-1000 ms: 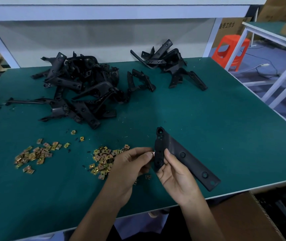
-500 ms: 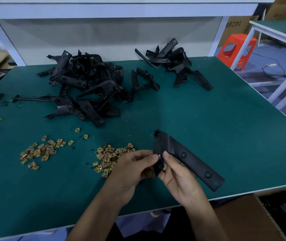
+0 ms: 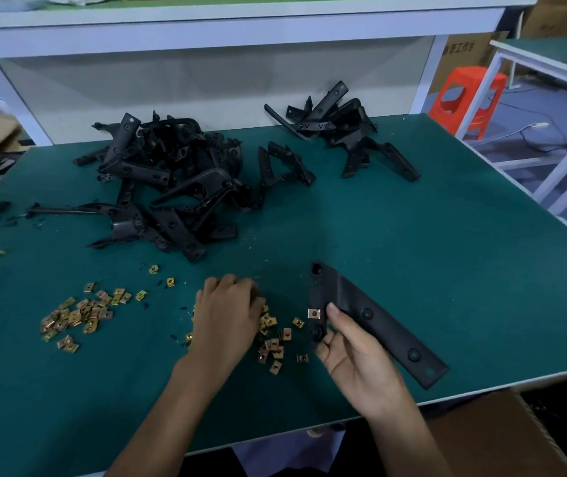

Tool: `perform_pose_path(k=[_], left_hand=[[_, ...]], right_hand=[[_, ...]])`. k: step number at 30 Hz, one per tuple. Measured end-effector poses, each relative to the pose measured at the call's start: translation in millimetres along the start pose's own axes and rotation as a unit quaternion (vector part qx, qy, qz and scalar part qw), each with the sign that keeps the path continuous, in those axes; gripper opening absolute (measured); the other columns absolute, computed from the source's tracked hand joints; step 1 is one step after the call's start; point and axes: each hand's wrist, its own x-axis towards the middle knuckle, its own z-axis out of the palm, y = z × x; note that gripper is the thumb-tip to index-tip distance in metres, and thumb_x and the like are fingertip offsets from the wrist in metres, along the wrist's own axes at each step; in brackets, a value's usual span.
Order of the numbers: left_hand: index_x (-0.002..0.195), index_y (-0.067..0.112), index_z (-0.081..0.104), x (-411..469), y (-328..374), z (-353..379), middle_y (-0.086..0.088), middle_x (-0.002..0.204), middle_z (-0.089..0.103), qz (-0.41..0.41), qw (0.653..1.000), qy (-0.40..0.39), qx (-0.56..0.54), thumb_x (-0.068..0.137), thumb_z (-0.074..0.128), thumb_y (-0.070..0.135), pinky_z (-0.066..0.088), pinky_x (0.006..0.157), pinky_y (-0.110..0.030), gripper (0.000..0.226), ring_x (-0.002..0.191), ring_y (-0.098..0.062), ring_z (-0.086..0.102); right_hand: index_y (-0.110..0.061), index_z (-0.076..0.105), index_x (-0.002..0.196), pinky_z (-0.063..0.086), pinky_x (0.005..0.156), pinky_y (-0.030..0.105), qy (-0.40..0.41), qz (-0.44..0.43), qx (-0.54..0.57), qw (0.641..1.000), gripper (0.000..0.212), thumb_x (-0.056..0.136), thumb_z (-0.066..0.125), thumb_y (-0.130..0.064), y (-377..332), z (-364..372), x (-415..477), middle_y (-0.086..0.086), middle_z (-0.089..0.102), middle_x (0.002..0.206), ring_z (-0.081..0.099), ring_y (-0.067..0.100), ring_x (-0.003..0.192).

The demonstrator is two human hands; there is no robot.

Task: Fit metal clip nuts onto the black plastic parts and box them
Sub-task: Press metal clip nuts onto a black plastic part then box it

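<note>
My right hand (image 3: 354, 349) grips a long black plastic part (image 3: 375, 320) near its wide end, just above the green table. A metal clip nut (image 3: 313, 313) sits clipped on that part's left edge, beside my thumb. My left hand (image 3: 225, 313) lies palm down on a pile of brass-coloured clip nuts (image 3: 273, 342), fingers curled into them; whether it holds one is hidden. A second pile of clip nuts (image 3: 79, 315) lies further left.
A large heap of black plastic parts (image 3: 158, 187) fills the table's back left, a smaller heap (image 3: 340, 136) the back right. A cardboard box (image 3: 502, 438) stands below the table's front edge at right. An orange stool (image 3: 464, 98) is beyond the table.
My left hand has left the black part and moved left onto the nut pile. A clip nut now shows on the part's edge. My right hand still holds the part.
</note>
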Motion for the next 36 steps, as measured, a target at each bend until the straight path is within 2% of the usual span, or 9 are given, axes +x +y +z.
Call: perform_pose_path(k=[4,9,12,15,18,24,28,32,36], left_hand=[[0.095,0.026,0.065,1.6,-1.7,-3.7,0.011,0.096,0.068,-0.010,0.995,0.018,-0.102,0.093,0.066,0.026,0.043,0.084,-0.037,0.002,0.098,-0.019,0.055],[0.107,0.031,0.067,-3.7,-4.8,-8.5,0.023,0.097,0.068,-0.004,0.979,-0.002,-0.204,0.099,0.058,0.027,0.043,0.080,-0.017,0.013,0.097,-0.001,0.060],[0.099,0.038,0.068,-6.7,-6.5,-10.4,0.028,0.091,0.068,-0.014,0.967,-0.012,-0.252,0.099,0.057,0.026,0.039,0.070,-0.003,0.016,0.092,0.010,0.060],[0.099,0.036,0.069,-8.9,-7.2,-9.5,0.032,0.095,0.068,-0.033,0.946,-0.019,-0.321,0.099,0.059,0.028,0.043,0.072,-0.009,0.013,0.090,0.009,0.063],[0.097,0.033,0.069,-10.5,-7.2,-7.9,0.028,0.096,0.070,-0.052,0.931,-0.007,-0.361,0.098,0.059,0.036,0.045,0.073,-0.018,0.011,0.090,0.005,0.064],[0.088,0.031,0.070,-11.4,-10.0,-7.3,0.017,0.081,0.071,-0.055,0.932,-0.001,-0.359,0.094,0.066,0.041,0.046,0.060,-0.016,0.013,0.069,0.000,0.063],[0.094,0.039,0.075,-13.9,-11.3,-10.3,0.020,0.088,0.074,-0.055,0.927,0.006,-0.371,0.095,0.066,0.033,0.051,0.074,-0.022,0.010,0.081,0.002,0.068],[0.119,0.041,0.069,-18.3,-5.4,-12.4,0.028,0.103,0.072,-0.048,0.901,-0.020,-0.431,0.097,0.065,0.030,0.049,0.082,-0.010,0.025,0.098,0.008,0.066],[0.095,0.036,0.073,-19.6,9.3,-13.5,0.008,0.084,0.073,-0.062,0.867,-0.030,-0.493,0.096,0.066,0.028,0.055,0.071,-0.023,0.010,0.078,-0.008,0.067]], right_hand=[[-0.014,0.081,0.107,0.060,0.071,0.028,-0.015,0.000,0.003,1.000,0.027,0.090,0.060,-0.018,-1.6,-0.1,-2.3,0.012,0.076,0.110,0.074,0.017,0.091],[-0.015,0.078,0.114,0.060,0.073,0.029,-0.023,0.001,-0.006,1.000,0.030,0.094,0.057,-0.019,-2.1,0.9,-4.7,0.013,0.074,0.117,0.074,0.019,0.097],[-0.016,0.077,0.117,0.060,0.074,0.028,-0.042,-0.002,-0.026,0.999,0.030,0.092,0.064,-0.025,-3.4,2.3,-5.5,0.012,0.074,0.120,0.073,0.019,0.100],[-0.016,0.077,0.118,0.060,0.074,0.029,-0.054,0.004,-0.030,0.998,0.036,0.085,0.068,-0.030,-3.5,2.5,-6.6,0.011,0.074,0.119,0.073,0.018,0.099],[-0.016,0.078,0.116,0.060,0.072,0.028,-0.049,0.006,-0.016,0.999,0.029,0.094,0.060,-0.023,-3.0,2.2,-8.0,0.010,0.075,0.116,0.073,0.017,0.095],[-0.018,0.082,0.102,0.057,0.062,0.022,-0.031,0.008,0.011,0.999,0.031,0.094,0.052,-0.017,-4.2,2.8,-9.1,0.002,0.078,0.096,0.074,0.010,0.081],[-0.015,0.081,0.108,0.058,0.064,0.023,-0.028,0.013,0.004,1.000,0.031,0.094,0.053,-0.019,-3.5,1.6,-7.8,0.007,0.077,0.106,0.074,0.013,0.087],[-0.013,0.079,0.112,0.058,0.065,0.025,-0.022,0.017,0.002,1.000,0.030,0.094,0.055,-0.019,-2.7,1.0,-7.4,0.010,0.076,0.111,0.074,0.017,0.091],[-0.015,0.080,0.107,0.059,0.066,0.026,-0.021,0.018,-0.001,1.000,0.030,0.093,0.055,-0.019,-2.5,2.3,-8.2,0.009,0.077,0.104,0.074,0.016,0.087]])
